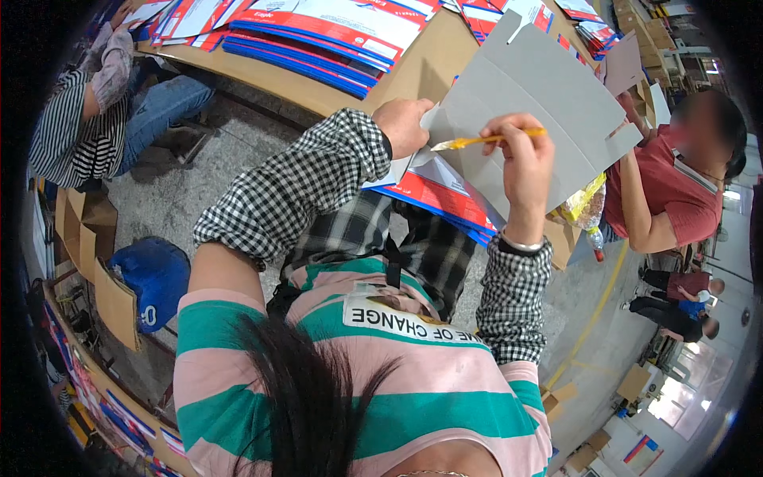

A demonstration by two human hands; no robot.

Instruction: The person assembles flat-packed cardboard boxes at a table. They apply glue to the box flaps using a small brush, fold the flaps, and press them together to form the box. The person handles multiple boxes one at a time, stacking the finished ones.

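Observation:
My right hand point(524, 159) grips a thin paintbrush point(469, 143) with a yellow handle; its pale bristle tip is at a flap on the left edge of a grey cardboard blank point(540, 95). My left hand point(403, 127) is closed at that same flap, its thumb and finger at the edge; part of its grip is hidden. The blank has fold lines and cut slots and stands tilted over the table edge. Under it lie red, white and blue printed card pieces point(445, 195) above my lap.
Stacks of printed red, white and blue cards point(318, 48) cover the wooden table point(278, 83). On the right sits a person in a red shirt point(668, 191), near a plastic bottle point(596, 242). Another person in stripes point(79, 135) is at left, near open cardboard boxes point(115, 306).

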